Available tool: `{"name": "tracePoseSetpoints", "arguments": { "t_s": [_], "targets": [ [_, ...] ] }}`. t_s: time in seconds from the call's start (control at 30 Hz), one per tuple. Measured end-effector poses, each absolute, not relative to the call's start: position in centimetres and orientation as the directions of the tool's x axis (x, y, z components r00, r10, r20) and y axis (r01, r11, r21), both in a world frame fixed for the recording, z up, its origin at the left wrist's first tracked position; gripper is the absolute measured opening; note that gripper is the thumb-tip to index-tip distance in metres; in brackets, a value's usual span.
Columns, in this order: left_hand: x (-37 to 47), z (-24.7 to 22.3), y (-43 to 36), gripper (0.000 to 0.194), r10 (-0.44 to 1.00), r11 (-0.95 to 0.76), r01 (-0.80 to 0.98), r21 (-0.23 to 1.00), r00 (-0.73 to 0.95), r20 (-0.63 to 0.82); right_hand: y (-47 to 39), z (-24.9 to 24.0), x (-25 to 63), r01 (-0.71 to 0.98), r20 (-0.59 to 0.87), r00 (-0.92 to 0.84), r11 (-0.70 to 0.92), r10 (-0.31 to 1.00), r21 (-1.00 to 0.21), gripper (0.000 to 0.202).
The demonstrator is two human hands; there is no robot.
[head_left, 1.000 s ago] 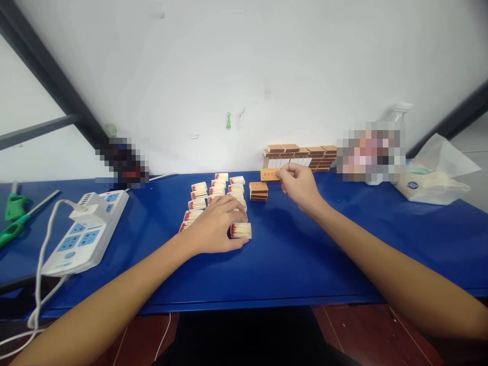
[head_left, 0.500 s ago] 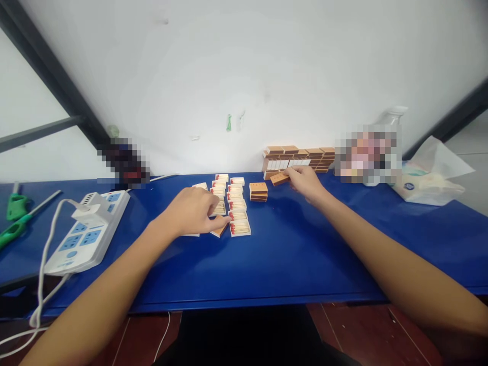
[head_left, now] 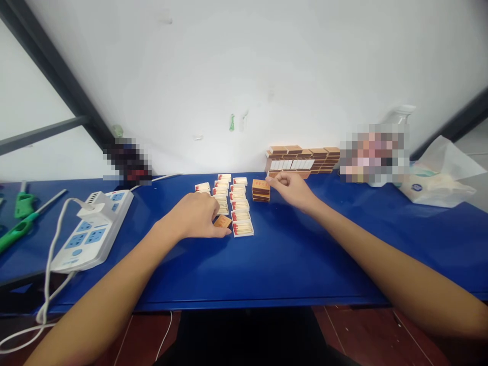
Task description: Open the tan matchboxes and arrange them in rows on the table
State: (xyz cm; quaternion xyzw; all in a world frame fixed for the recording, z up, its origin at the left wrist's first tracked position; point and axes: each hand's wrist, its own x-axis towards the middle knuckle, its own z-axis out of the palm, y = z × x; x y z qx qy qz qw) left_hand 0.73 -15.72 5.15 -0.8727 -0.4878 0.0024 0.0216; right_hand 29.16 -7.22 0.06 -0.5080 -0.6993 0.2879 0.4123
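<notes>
My left hand [head_left: 194, 216] reaches over the left side of the matchstick trays, its thumb and fingers apart. Between them lies a brown matchbox [head_left: 223, 222], tilted on the blue table. White trays full of red-tipped matches [head_left: 243, 228] stand in columns beside it; some are partly hidden by this hand. My right hand [head_left: 293, 189] is at the right edge of a small stack of brown matchboxes [head_left: 261, 186]. Its thumb is at the top box's corner, the other fingers are curled, and nothing shows between them.
Behind the right hand, a wall of stacked matchboxes [head_left: 324, 160] stands against the white wall. A white power strip [head_left: 89, 239] with cables and green lighters [head_left: 23, 223] are at left. A tissue pack [head_left: 434, 185] sits at right. The blue table [head_left: 267, 274] ends in front.
My right hand has moved left, and the matchbox it held is now on top of the small stack. My left thumb has moved away from the fingers, uncovering more of the tilted matchbox.
</notes>
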Motion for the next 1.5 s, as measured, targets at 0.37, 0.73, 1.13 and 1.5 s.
{"name": "tracePoseSetpoints", "arguments": {
  "t_s": [0.37, 0.73, 1.13, 1.5],
  "targets": [
    [0.5, 6.2, -16.4, 0.025, 0.835, -0.540, 0.842, 0.011, 0.534, 0.135, -10.7, 1.8, 27.1, 0.216, 0.335, -0.073, 0.343, 0.939, -0.914, 0.044],
    [2.2, 3.5, -16.4, 0.034, 0.695, -0.663, 0.745, 0.072, 0.577, 0.430, -15.5, 0.6, 23.5, 0.001, 0.133, -0.325, 0.141, 0.936, -0.990, 0.045],
    [2.5, 3.0, -15.7, 0.040, 0.789, -0.552, 0.783, 0.288, 0.379, 0.483, -16.5, 1.9, 23.6, 0.003, 0.109, -0.419, 0.121, 0.901, -0.993, 0.042],
    [2.3, 3.0, -15.4, 0.044, 0.798, -0.571, 0.784, 0.242, 0.461, 0.389, -14.5, 1.3, 24.7, 0.131, 0.149, -0.216, 0.180, 0.965, -0.975, 0.036]
  ]
}}
